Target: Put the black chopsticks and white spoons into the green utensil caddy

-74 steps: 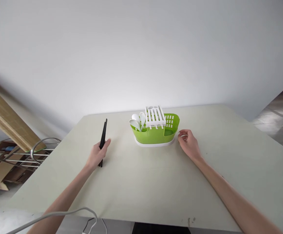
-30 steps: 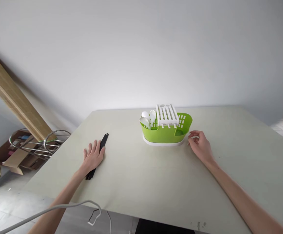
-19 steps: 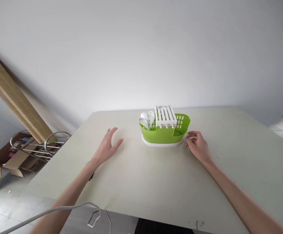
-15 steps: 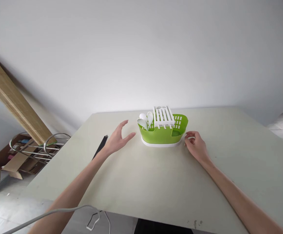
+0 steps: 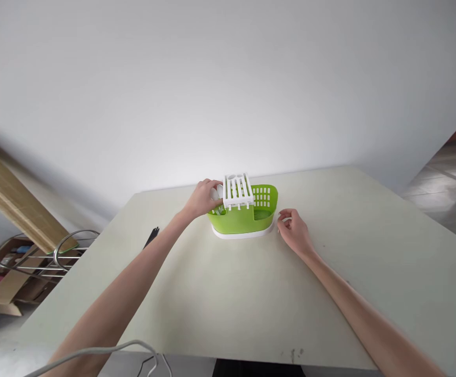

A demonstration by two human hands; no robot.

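A green basket (image 5: 231, 222) on a white base stands on the table (image 5: 228, 293), with a white slotted rack (image 5: 237, 189) across its top. White spoons (image 5: 219, 191) stand in its left compartment, partly covered by my left hand (image 5: 203, 199). The fingers and thumb of that hand are around the spoons. Just right of the basket, my right hand (image 5: 294, 230) rests on the table with curled fingers; nothing shows in them. Black sticks (image 5: 152, 236) lie left of the basket, partly behind my left forearm.
A pale wall stands behind the table. On the floor at the left are a metal rack (image 5: 47, 267) and an open cardboard box (image 5: 8, 293), with a long wooden board (image 5: 19, 199) leaning above them. A grey cable (image 5: 94, 350) crosses the lower left.
My left hand has moved right to the basket and closed around the spoons. My right hand keeps its curled pose beside the basket. The whole view has shifted a little to the right.
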